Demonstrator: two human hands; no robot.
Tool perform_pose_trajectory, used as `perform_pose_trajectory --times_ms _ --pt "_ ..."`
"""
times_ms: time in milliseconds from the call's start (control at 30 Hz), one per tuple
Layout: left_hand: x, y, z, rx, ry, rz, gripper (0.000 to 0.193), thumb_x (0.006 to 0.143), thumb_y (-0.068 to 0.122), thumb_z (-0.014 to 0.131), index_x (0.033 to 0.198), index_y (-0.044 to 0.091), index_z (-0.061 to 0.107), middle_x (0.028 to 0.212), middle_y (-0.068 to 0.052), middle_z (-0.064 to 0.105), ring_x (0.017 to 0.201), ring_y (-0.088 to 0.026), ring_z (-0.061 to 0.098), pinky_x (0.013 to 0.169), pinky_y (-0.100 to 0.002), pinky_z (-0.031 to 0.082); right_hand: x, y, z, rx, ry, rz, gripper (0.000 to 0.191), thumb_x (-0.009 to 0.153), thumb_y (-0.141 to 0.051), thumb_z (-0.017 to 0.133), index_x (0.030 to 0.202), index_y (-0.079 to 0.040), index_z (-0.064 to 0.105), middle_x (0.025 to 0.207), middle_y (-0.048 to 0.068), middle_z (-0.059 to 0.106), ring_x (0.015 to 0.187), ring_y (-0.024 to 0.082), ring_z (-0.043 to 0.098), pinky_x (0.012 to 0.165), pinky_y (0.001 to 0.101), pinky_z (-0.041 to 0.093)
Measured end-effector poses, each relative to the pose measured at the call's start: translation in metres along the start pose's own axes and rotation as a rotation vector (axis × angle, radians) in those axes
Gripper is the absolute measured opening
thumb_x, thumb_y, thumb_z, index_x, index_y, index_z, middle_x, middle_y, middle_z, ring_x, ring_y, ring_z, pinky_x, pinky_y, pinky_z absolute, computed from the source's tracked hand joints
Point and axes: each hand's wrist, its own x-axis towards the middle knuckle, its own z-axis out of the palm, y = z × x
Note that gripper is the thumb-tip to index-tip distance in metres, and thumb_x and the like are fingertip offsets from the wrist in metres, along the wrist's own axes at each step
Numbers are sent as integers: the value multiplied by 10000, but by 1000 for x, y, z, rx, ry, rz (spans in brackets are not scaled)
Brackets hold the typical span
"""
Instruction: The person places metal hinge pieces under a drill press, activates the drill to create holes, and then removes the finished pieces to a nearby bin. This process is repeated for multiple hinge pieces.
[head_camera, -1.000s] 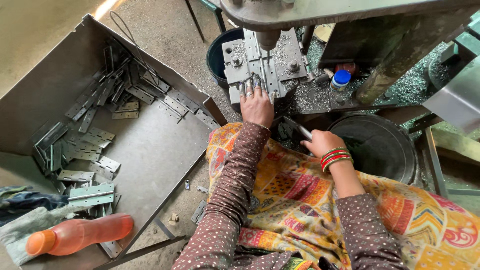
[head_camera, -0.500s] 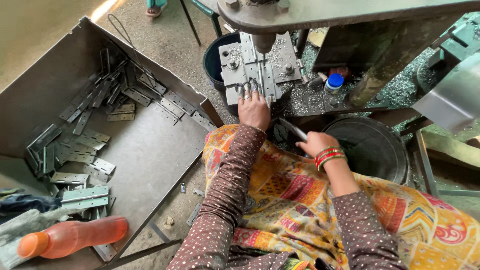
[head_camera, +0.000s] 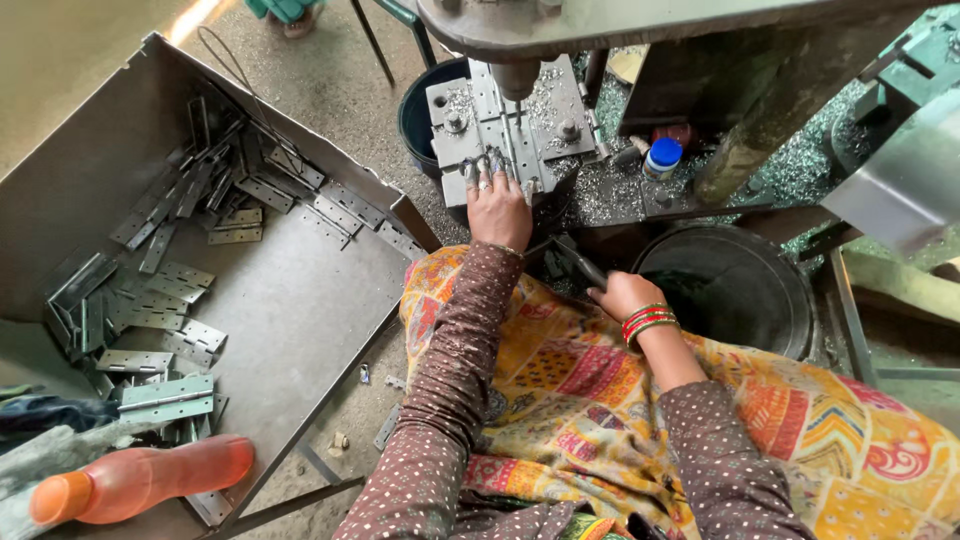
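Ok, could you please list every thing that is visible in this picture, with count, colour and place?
metal tray: one, grey, at left
hinges: many, grey metal, scattered in the tray
bottle: one, orange, lying at lower left
drill press table: one, grey, top middle, covered with shavings
hinge strip: one, grey, on the press table under the fingers
small jar: one, white with blue cap, right of the table
black tub: one, at right
lever handle: one, dark, middle
bangles: several, red, on right wrist
left hand: on the hinge strip
right hand: grip on the lever handle
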Motion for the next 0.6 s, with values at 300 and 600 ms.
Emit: perform_pose_trajectory --times_ms 300,600 --pt "-3 4 -1 2 -103 -16 239 927 135 554 1000 10 744 1172 -187 710 1204 -363 641 1163 -513 359 2 -9 -21 -4 -84 27 496 885 -563 687 993 -85 766 915 208 767 857 398 741 795 501 586" --pt "-7 3 -15 -99 -77 -31 241 931 139 571 1014 -7 744 1173 -193 710 1239 -368 633 1141 -511 377 -2 3 25 34 88 -67 426 905 -484 658 1048 -83 655 888 241 730 834 454 706 749 560 559"
